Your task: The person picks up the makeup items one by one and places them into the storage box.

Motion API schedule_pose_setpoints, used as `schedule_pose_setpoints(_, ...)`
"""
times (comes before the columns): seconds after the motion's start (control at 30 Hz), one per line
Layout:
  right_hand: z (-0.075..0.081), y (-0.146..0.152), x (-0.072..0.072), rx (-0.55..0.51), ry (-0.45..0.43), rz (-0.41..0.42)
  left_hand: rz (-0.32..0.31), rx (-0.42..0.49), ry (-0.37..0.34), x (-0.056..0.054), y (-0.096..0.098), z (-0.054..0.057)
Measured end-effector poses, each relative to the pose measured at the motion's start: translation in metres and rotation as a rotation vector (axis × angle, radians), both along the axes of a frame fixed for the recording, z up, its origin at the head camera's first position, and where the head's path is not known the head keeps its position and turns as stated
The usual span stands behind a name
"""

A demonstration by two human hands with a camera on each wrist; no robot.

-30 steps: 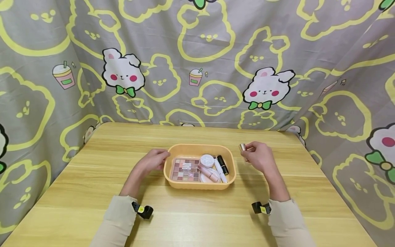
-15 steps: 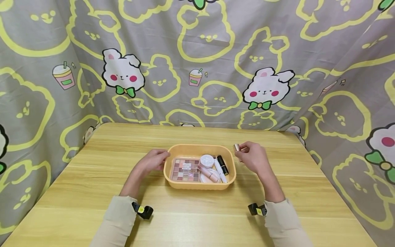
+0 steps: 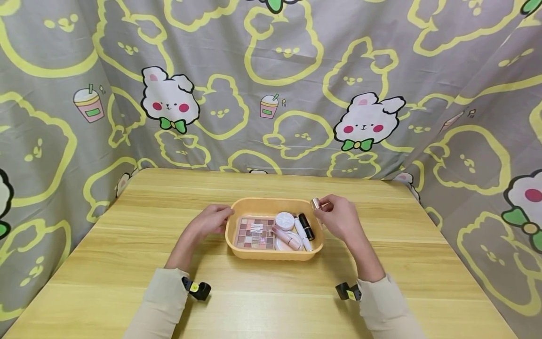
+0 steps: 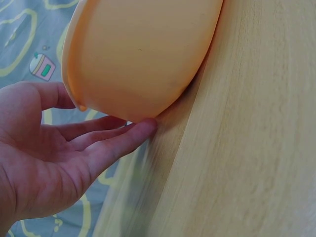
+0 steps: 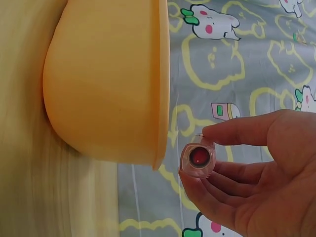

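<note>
A pale orange basket (image 3: 275,254) stands on the table with makeup inside. My left hand (image 3: 211,219) grips its left end; in the left wrist view one digit of this hand (image 4: 44,163) reaches behind the rim while others touch the outer wall low down. Pinched between thumb and fingers of my right hand (image 3: 340,217) is a lip gloss (image 3: 315,204), its metallic cap upward, at the basket's right rim. From the right wrist view the clear tube of the lip gloss (image 5: 199,159) shows end-on with a red centre, beside the basket's outer wall and apart from it.
Inside the basket lie an eyeshadow palette (image 3: 247,235), a round white case (image 3: 285,220) and another under a pink tube (image 3: 287,237). A white tube (image 3: 302,233) and a black tube (image 3: 306,226) are at the right. A patterned curtain (image 3: 237,94) surrounds the wooden table (image 3: 262,301).
My right hand has moved left with the lip gloss, from beside the basket to its right rim. The left hand and the basket have stayed in place.
</note>
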State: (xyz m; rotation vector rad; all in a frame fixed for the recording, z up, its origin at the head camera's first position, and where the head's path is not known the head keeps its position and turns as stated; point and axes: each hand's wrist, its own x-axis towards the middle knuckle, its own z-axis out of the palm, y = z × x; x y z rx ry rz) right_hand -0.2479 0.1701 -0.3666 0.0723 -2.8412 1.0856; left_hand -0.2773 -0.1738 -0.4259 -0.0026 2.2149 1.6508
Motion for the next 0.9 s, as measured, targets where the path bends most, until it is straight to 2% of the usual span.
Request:
schedule_pose_setpoints(0.2, -0.003, -0.008, 0.001, -0.008, 0.016, 0.025, -0.003, 0.002, -0.003, 0.001, 0.000, 0.002)
schedule_pose_setpoints(0.4, -0.007, -0.019, 0.003, 0.035, 0.039, 0.055, 0.001, -0.001, -0.003, 0.001, 0.000, 0.001)
schedule_pose_setpoints(0.9, -0.014, -0.035, 0.006, 0.043, 0.045, 0.093, -0.013, -0.006, 0.007, 0.000, -0.002, 0.001)
